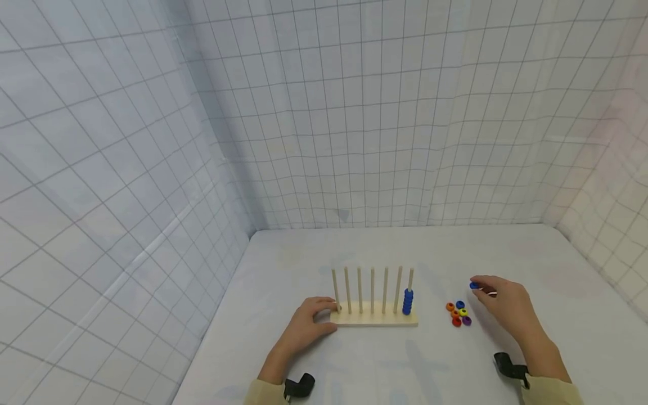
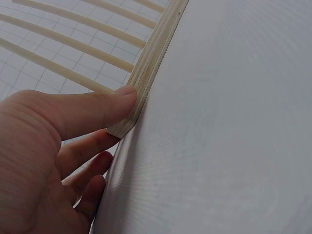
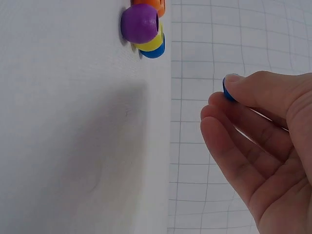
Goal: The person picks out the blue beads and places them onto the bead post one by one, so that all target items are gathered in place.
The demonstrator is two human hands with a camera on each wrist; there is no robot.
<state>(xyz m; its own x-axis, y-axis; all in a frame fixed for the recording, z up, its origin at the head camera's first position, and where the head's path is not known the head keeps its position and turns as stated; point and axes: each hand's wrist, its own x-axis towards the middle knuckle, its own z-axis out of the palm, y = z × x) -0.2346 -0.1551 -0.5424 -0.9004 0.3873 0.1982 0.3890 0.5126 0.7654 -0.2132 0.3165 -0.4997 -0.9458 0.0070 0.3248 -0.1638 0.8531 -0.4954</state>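
My left hand (image 1: pixel 307 322) grips the left end of a pale wooden base (image 1: pixel 374 319) with a row of upright pegs. In the left wrist view the thumb (image 2: pixel 124 100) lies on the base's edge, with fingers on its far side. Several blue beads (image 1: pixel 408 302) are stacked on the rightmost peg; the other pegs are bare. Over the table at the right, my right hand (image 1: pixel 508 306) pinches a blue bead (image 1: pixel 473 285) between thumb and fingers. In the right wrist view most of this blue bead (image 3: pixel 228 91) is hidden by the thumb.
Between the base and my right hand lies a small group of loose beads: orange, red, a yellow bead (image 1: pixel 463 312), a purple bead (image 1: pixel 467 321) and a blue bead (image 1: pixel 460 304). White gridded cloth (image 1: pixel 364 112) walls the white table (image 1: pixel 405 365) at the back and sides.
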